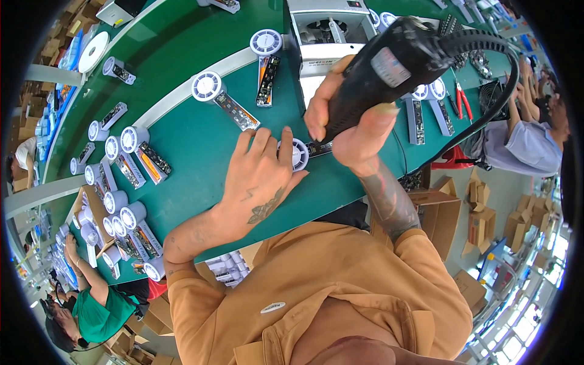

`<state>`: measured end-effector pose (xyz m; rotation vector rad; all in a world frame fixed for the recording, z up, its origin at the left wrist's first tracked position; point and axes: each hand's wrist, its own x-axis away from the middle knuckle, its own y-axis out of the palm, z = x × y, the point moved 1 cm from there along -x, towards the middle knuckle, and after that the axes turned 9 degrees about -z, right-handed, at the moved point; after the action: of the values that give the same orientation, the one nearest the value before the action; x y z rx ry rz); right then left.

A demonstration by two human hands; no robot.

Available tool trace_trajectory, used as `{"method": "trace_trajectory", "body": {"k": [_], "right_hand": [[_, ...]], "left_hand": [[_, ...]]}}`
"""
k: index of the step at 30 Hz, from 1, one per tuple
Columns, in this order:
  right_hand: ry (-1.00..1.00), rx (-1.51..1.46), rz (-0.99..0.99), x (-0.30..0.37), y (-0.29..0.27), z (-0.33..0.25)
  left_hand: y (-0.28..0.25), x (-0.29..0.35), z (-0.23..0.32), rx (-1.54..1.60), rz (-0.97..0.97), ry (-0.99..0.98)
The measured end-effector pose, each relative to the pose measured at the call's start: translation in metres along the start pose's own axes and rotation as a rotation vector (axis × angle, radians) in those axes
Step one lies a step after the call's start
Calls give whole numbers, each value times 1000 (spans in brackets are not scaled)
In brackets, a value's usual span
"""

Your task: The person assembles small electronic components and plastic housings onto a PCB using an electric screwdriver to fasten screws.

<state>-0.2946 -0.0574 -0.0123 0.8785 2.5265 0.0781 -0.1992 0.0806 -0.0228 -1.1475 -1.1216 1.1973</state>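
Note:
An electric screwdriver point(377, 76) with a thick black body fills my right hand point(363, 139), which is closed around it. Its lower end is over the opened handle of a small white handheld fan point(299, 155), where a dark circuit board point(319, 148) shows; my grip hides the tip. My left hand point(260, 175) has its index finger and thumb on either side of the fan's round head, holding it on the green bench. Just beyond my left fingers lies another opened fan point(208, 86) with its board exposed.
A grey-white machine point(328, 52) stands at the bench's far side. Several more fans point(135, 216) crowd the left, beside a cardboard box point(91, 213). Red-handled pliers point(463, 103) lie at right, near the screwdriver's black cable point(514, 79). Co-workers point(100, 313) sit at both sides.

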Motion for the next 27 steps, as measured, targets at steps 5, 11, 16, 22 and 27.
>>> {"method": "trace_trajectory", "body": {"k": [5,11,16,22,27], "right_hand": [[-89,13,-93,5,3,4],[-181,-85,-178,6,-39,-17],[-268,15,13,-31,-54,-36],[-440,202,-38,-44,-40,-24],[-46,137,127,-6,-30,-27]], "left_hand": [[-1,-1,1,52,-15,3],[8,-4,2,45,107,20],[5,-5,3,44,60,26],[9,-5,4,46,67,14],[8,-7,2,94,67,20]]}}
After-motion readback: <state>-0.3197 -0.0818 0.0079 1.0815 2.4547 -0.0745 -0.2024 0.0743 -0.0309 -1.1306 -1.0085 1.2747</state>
